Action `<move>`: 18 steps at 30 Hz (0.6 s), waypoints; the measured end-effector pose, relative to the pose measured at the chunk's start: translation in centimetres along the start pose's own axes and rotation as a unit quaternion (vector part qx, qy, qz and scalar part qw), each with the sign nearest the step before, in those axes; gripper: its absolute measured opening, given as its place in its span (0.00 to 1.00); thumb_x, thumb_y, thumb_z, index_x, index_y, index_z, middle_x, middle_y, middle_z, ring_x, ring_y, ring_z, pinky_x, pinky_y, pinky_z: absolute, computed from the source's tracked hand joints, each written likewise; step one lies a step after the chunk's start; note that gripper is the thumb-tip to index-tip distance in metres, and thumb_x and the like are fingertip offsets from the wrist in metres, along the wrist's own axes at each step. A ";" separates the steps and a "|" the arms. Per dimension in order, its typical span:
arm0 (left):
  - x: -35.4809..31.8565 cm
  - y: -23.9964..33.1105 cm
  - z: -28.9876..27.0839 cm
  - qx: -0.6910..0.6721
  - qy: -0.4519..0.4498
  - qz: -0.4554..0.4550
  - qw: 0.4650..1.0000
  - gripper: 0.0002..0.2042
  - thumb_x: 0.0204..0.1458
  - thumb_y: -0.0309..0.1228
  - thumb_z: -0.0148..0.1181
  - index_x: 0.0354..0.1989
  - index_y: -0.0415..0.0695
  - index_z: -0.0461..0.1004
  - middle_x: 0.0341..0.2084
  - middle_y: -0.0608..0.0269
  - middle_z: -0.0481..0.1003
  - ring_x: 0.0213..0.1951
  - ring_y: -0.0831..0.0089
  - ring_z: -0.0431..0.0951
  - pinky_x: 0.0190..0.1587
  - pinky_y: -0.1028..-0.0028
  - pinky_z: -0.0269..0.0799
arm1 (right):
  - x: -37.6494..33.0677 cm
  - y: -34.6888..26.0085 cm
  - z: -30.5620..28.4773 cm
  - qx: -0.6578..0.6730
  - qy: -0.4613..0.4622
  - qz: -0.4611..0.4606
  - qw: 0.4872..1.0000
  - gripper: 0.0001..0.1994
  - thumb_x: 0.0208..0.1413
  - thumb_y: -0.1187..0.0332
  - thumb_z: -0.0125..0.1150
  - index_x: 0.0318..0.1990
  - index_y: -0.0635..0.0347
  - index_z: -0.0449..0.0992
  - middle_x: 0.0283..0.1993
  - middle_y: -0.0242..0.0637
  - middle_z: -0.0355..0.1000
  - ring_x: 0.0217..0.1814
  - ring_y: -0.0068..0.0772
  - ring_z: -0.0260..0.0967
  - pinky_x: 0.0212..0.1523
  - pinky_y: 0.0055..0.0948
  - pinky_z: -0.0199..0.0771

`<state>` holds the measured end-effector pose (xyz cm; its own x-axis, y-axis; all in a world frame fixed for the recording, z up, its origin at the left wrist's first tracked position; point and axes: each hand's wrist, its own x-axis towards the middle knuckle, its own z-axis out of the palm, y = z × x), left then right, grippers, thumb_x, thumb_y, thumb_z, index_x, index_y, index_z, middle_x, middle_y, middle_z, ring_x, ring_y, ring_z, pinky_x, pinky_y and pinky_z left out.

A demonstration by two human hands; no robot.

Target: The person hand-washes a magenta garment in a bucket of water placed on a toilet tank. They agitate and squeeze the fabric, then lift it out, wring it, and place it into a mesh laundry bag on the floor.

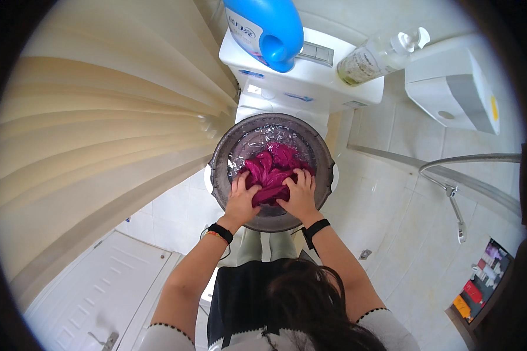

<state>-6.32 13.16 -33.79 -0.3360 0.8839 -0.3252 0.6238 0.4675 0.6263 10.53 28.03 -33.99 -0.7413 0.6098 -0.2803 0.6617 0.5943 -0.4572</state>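
A magenta cloth (pixel 269 169) is held bunched up in a round dark grey basin (pixel 222 158), partly sunk in water (pixel 249 143) on which bubbles or glints of light are seen. The cloth is grasped from both sides: its left part is gripped by the left hand (pixel 240 199), with the fingers bent over the folds and the thumb set along the near edge, and its right part is gripped in much the same way by the right hand (pixel 299 198). How tightly either grip is closed cannot be told, since the fingertips are buried in the fabric.

As far as can be judged, the washing is well under way but not finished. The basin is filled, the cloth is wetted, and it is being worked by hand. It is not yet wrung out or lifted clear, so rubbing, rinsing and squeezing are probably left. Whether the water is soapy or plain cannot be settled from this view.

Beyond the basin, a blue bottle (pixel 260 26) and a clear pump bottle (pixel 369 61) are set on a white toilet tank (pixel 316 76). Neither is being touched. A shower head (pixel 461 231) is seen off to the right, well apart from the hands.
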 end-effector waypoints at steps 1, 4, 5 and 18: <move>0.2 0.0 -0.1 -0.014 -0.005 -0.033 0.999 0.46 0.31 0.28 0.79 0.67 0.59 0.68 0.72 0.45 0.52 0.70 0.36 0.54 0.70 0.51 0.61 | 0.3 0.0 0.0 -0.004 0.006 -0.002 1.000 0.33 0.39 0.64 0.80 0.57 0.45 0.72 0.71 0.46 0.55 0.76 0.64 0.48 0.69 0.68 0.56; 1.3 0.2 0.0 -0.019 -0.015 -0.118 0.993 0.58 0.32 0.29 0.80 0.76 0.68 0.52 0.75 0.45 0.46 0.72 0.32 0.49 0.70 0.44 0.60 | 2.2 0.1 0.4 0.036 -0.014 0.031 0.999 0.44 0.42 0.60 0.80 0.70 0.38 0.64 0.79 0.48 0.44 0.80 0.67 0.40 0.71 0.72 0.50; 2.2 0.1 0.1 -0.008 -0.081 -0.143 0.986 0.65 0.34 0.31 0.81 0.79 0.72 0.39 0.78 0.45 0.37 0.74 0.28 0.42 0.68 0.34 0.57 | 3.1 0.2 0.7 0.022 -0.049 0.044 0.998 0.55 0.43 0.58 0.80 0.78 0.32 0.50 0.82 0.46 0.39 0.81 0.69 0.37 0.71 0.77 0.46; 13.9 -4.9 6.0 0.058 -0.186 -0.214 0.957 0.50 0.56 0.53 0.67 0.79 0.68 0.37 0.79 0.45 0.32 0.78 0.40 0.36 0.68 0.26 0.48 | 13.6 3.2 7.8 -0.118 -0.230 0.143 0.955 0.48 0.53 0.49 0.71 0.78 0.31 0.48 0.83 0.44 0.34 0.84 0.65 0.27 0.67 0.90 0.38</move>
<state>-9.86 23.19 -45.63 -0.3172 0.5433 -0.7773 0.5672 0.7656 0.3036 1.70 34.14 -45.90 -0.4613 0.5021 -0.7315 0.8116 0.5720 -0.1192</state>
